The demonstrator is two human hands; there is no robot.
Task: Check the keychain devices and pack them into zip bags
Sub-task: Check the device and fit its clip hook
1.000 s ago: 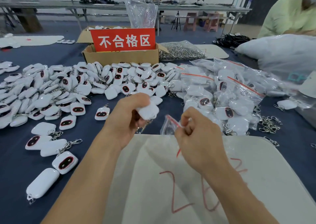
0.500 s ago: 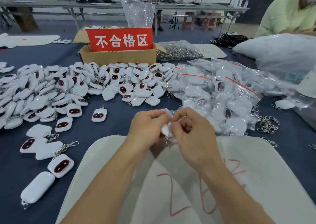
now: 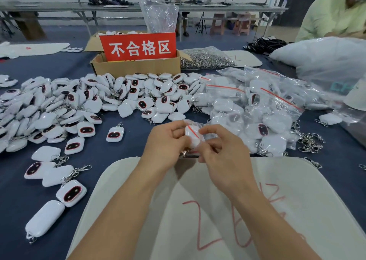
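Nearest, a pale mat marked in red lies on the blue tabletop, its rounded far edge just below the hands. Both forearms cross the mat. The left hand and right hand meet above that far edge, each gripping one small zip bag with curled fingers. The left hand holds its left side and the right hand pinches it near the red seal line. A white keychain device sits inside the bag, its metal clasp hanging below between the hands. Left of the mat, a few loose devices lie apart from one another, some near the tabletop's front edge. A strip of bare cloth separates the hands from a single device. Beyond the strip, a dense heap of unpacked devices runs across the tabletop to the left frame edge. Right of the hands, filled zip bags form a mound touching the heap, with loose clasps beside it. Farther back, a cardboard box carrying a red sign stands against the heap. A bag of metal clasps lies just right of the box. At the far right, a large white sack and a person in a green top occupy the corner.
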